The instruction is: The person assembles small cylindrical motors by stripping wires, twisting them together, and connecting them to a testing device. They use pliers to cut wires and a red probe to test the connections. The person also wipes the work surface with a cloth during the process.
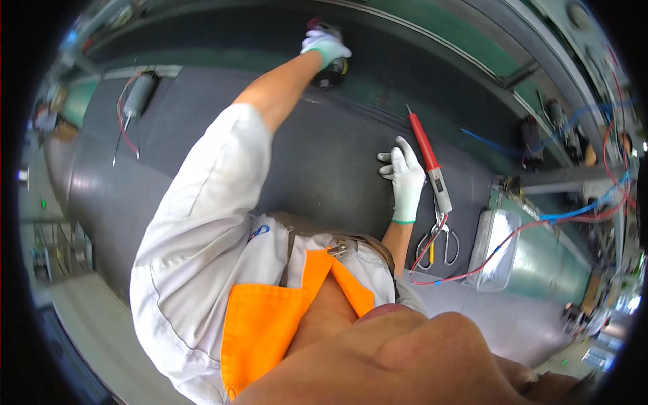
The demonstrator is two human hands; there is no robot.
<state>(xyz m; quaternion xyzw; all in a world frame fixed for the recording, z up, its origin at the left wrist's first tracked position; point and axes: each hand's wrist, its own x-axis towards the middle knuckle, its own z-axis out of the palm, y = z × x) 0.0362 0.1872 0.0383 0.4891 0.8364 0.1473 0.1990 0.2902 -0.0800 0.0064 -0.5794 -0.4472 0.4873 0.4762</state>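
Observation:
My left hand [326,47], in a white glove, reaches far across the bench and is closed around a dark cylindrical part [330,78]. Its fingers and palm cover much of that part, and some red shows at its far end. My right hand [407,177], also gloved, is nearer my body with its fingers apart and nothing in them. Just right of it lies a red and grey pen-shaped tool [425,145] with a thin metal tip and a red cord. Silver-handled scissors [451,248] lie beyond the right wrist, partly under that cord.
At the left of the dark bench [324,155] lies a grey cylindrical motor [140,94] with thin wires. A shallow metal tray [480,251] is at the right. Red and blue lines [574,217] hang across the right side. A metal rail [432,37] runs along the far side.

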